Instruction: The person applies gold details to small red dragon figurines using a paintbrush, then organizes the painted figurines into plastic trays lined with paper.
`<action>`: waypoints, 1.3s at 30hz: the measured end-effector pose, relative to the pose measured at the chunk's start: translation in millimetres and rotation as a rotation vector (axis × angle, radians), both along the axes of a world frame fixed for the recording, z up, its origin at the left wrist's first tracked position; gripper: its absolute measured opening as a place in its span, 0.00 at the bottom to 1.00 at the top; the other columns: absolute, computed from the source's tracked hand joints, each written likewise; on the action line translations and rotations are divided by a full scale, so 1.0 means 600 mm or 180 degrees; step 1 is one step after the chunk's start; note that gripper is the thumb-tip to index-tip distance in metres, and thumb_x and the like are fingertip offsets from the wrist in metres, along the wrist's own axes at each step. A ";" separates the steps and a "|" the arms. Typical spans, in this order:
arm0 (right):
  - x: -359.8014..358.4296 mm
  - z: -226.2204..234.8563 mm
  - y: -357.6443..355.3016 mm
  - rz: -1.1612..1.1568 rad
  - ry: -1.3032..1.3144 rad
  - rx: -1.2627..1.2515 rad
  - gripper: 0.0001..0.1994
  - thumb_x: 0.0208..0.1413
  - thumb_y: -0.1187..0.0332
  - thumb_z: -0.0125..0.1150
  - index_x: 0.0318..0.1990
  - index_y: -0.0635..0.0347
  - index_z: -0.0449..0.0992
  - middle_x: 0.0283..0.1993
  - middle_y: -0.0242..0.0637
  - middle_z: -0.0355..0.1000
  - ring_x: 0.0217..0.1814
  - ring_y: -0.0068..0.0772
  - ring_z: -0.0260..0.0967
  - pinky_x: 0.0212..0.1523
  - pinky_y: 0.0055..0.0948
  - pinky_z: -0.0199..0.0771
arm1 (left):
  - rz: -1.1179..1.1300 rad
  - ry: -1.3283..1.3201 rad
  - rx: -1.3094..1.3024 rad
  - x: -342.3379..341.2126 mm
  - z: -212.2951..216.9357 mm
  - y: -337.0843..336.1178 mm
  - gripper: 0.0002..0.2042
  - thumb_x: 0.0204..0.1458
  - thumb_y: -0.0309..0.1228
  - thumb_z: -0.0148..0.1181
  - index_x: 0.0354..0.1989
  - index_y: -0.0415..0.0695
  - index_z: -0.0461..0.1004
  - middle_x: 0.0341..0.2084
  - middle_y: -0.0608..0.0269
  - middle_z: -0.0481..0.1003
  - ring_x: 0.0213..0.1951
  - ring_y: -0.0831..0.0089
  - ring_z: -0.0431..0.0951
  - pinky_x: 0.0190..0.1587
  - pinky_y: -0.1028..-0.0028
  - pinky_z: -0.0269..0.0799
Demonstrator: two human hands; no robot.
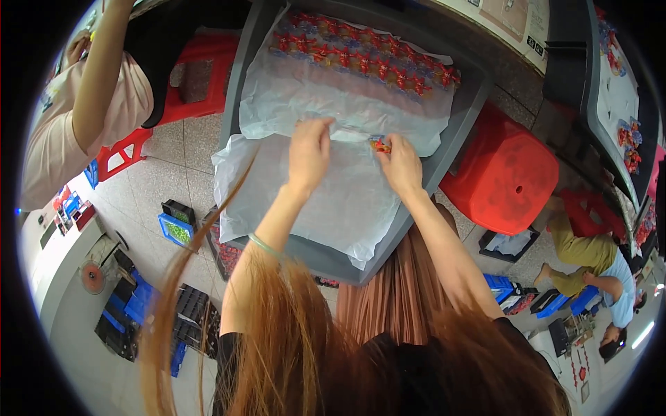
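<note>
A large grey tray [472,104] lies in front of me, lined with thin white paper sheets [312,201]. Rows of small red, yellow and clear-blue figures [361,62] cover the far part of the paper. My right hand [402,166] pinches a small red and yellow figure [379,145] just above the near sheet, right of the middle. To its left, my left hand [310,152] hovers at the overlap of the two sheets with its fingers bent together. Whether anything sits between those fingertips is hidden.
A red plastic stool [506,173] stands close to the tray's right side, and another red stool [208,76] is at its left. One person [90,118] sits at the left; another [603,270] is at far right. A blue crate [175,229] rests on the tiled floor.
</note>
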State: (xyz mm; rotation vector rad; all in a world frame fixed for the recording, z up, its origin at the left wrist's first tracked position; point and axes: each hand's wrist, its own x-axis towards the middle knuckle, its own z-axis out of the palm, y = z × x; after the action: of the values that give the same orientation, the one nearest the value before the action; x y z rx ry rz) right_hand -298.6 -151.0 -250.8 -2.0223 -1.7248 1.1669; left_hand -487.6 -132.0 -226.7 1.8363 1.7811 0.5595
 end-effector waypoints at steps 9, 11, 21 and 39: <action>0.082 0.026 0.030 -0.0937 0.3304 -0.2494 0.07 0.47 0.72 0.56 0.35 0.60 0.71 0.28 0.25 0.67 0.27 0.14 0.60 0.30 0.16 0.60 | 0.0870 -0.3779 -0.3182 0.055 0.003 0.002 0.17 0.54 0.36 0.51 0.50 0.41 0.66 0.38 0.63 0.72 0.37 0.79 0.71 0.40 0.80 0.65; 0.091 0.042 0.040 -0.0854 0.2993 -0.2423 0.07 0.47 0.73 0.55 0.35 0.60 0.71 0.28 0.25 0.67 0.27 0.14 0.61 0.30 0.16 0.60 | 0.0287 -0.3524 -0.3319 0.055 0.013 0.020 0.18 0.52 0.34 0.52 0.50 0.40 0.66 0.38 0.63 0.72 0.37 0.80 0.70 0.40 0.80 0.65; 0.113 0.079 0.034 -0.2001 0.1460 0.0408 0.13 0.51 0.76 0.49 0.46 0.64 0.67 0.34 0.33 0.68 0.36 0.19 0.64 0.39 0.18 0.64 | -0.1216 -0.1203 -0.0314 0.186 -0.012 0.082 0.10 0.40 0.24 0.56 0.33 0.41 0.72 0.28 0.63 0.71 0.33 0.70 0.72 0.37 0.72 0.66; -0.051 0.018 0.025 0.0429 0.1164 -0.0282 0.08 0.49 0.72 0.51 0.37 0.64 0.70 0.36 0.48 0.69 0.40 0.49 0.67 0.41 0.38 0.66 | 0.1788 -0.0476 -0.0187 0.004 0.004 -0.027 0.07 0.50 0.21 0.46 0.35 0.38 0.70 0.31 0.53 0.71 0.34 0.55 0.72 0.39 0.62 0.67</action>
State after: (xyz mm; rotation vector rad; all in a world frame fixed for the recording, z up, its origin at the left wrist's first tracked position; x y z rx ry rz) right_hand -329.4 -135.9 -240.3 -1.6260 -1.6660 1.5676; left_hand -485.0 -148.4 -224.4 1.2040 2.1786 0.8136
